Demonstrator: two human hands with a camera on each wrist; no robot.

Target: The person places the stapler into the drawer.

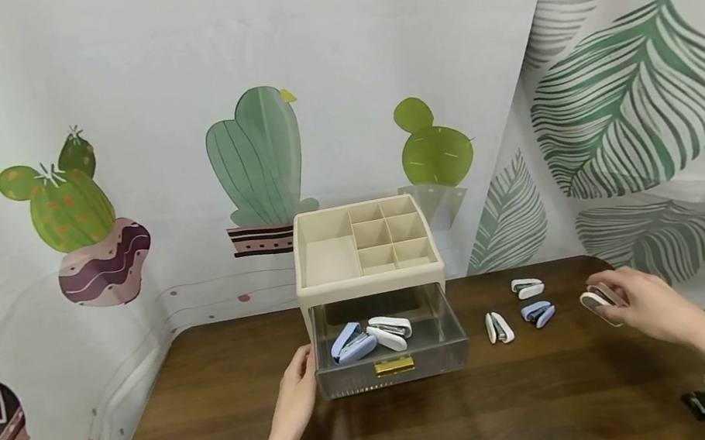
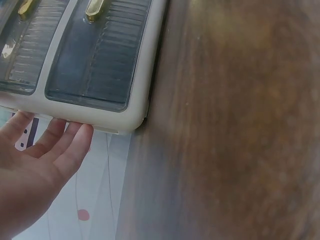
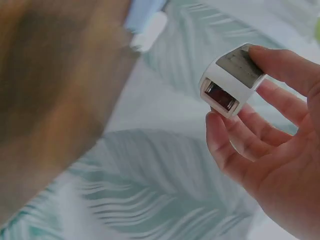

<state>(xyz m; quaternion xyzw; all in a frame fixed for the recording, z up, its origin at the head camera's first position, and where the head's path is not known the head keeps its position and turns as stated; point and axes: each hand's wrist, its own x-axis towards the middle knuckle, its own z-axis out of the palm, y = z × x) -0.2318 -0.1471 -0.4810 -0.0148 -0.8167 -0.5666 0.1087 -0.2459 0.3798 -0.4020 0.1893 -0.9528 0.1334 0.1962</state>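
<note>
My right hand (image 1: 643, 301) pinches a small white stapler (image 3: 227, 82) between thumb and fingers, held up over the table's right side. My left hand (image 1: 297, 396) rests its fingertips on the left side of a cream desktop organizer (image 1: 371, 285). In the left wrist view the fingers (image 2: 75, 147) touch its side wall, fairly straight. The organizer's clear drawer (image 1: 451, 360) with a gold handle (image 1: 394, 365) is pulled out. Inside it lie a blue stapler (image 1: 361, 347) and a white stapler (image 1: 389, 338). To its right lie two white staplers (image 1: 501, 327) and a blue stapler (image 1: 539, 314).
The organizer's top has one wide compartment (image 1: 330, 259) and several small ones (image 1: 405, 226). It stands near the back edge of a dark wooden table (image 1: 500, 414). Behind hangs a cloth (image 1: 320, 37) printed with cacti and leaves.
</note>
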